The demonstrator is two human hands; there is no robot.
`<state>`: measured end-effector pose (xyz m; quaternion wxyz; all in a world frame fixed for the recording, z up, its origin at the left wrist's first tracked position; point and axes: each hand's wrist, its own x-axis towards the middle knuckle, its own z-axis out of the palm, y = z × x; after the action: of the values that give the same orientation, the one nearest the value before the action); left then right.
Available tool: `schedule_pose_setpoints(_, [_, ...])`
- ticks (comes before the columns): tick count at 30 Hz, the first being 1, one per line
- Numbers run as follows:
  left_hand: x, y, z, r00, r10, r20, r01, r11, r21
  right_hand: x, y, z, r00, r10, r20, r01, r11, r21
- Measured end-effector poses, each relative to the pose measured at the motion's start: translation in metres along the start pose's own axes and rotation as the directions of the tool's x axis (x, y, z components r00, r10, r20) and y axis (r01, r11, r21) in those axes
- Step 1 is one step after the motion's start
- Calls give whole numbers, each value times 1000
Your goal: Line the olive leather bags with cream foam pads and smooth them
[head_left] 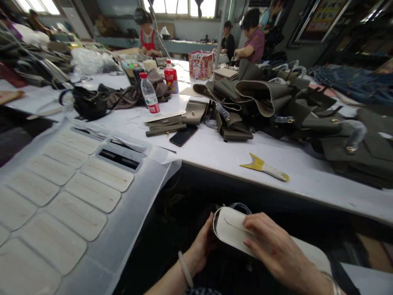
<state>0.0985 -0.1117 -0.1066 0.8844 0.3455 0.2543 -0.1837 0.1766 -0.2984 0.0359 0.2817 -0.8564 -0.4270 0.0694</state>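
A long off-white panel (231,225) with rounded ends lies on top of a dark bag held low in front of me, below the table edge. My left hand (199,248) is closed round the bag's left end, its thumb along the rim and its other fingers hidden. My right hand (273,246) lies over the middle of the panel, palm down, with slightly bent fingers touching the surface. A clear plastic-wrapped handle (241,207) shows behind the panel's far edge. Most of the bag's body is lost in shadow.
Several similar off-white panels (92,190) lie in rows on a sheet at left. On the white table (211,155) are a yellow-tipped tool (264,167), a phone (183,136), a water bottle (149,94), a red can-shaped bottle (171,77) and heaped dark bags (260,98). People work behind.
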Motion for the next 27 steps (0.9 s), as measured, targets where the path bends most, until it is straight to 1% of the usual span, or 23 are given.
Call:
schedule_pose_setpoints(2, [-2,1,0,1000,-1,31,1,1000,-3,5,-5,7,999,-42,-8,42,999,-19])
schedule_pose_setpoints(3, [-3,1,0,999,0,45,0,1000,-6,6,-6,9,998,-60,7,60,997,-44])
schedule_pose_setpoints(6, [-6,2,2,998,-3,59,4,1000,-7,7,-9,12,990,-76,117,87,992,-95])
schedule_pose_setpoints(8, [-8,3,3,999,-16,44,17,1000,-6,5,-7,14,988,-44,149,60,993,-100])
schedule_pose_setpoints(11, [-8,5,4,998,-26,50,27,1000,-11,2,-3,21,997,-7,72,13,996,-84])
schedule_pose_setpoints(14, [-8,6,3,997,-35,62,35,999,9,2,-4,27,1000,-9,19,11,995,-100])
schedule_pose_setpoints(16, [-8,7,2,998,-34,56,32,999,23,4,-6,27,999,27,47,-21,993,-120])
schedule_pose_setpoints(18, [-9,8,1,997,-33,65,32,999,20,7,-8,27,991,69,111,-57,992,-111])
schedule_pose_setpoints(20, [-9,10,0,996,-50,71,49,999,12,7,-8,26,988,81,133,-69,993,-92])
schedule_pose_setpoints(21, [-8,11,-1,996,-59,68,58,998,13,6,-7,27,991,72,115,-61,994,-93])
schedule_pose_setpoints(24, [-7,14,-2,995,-72,66,70,997,33,2,-6,30,1000,14,15,-12,990,-138])
schedule_pose_setpoints(25, [-6,15,-2,995,-75,71,72,997,40,2,-6,31,1000,1,1,-1,988,-153])
schedule_pose_setpoints(27, [-6,17,-1,994,-80,74,77,996,48,3,-9,31,1000,14,15,-11,986,-166])
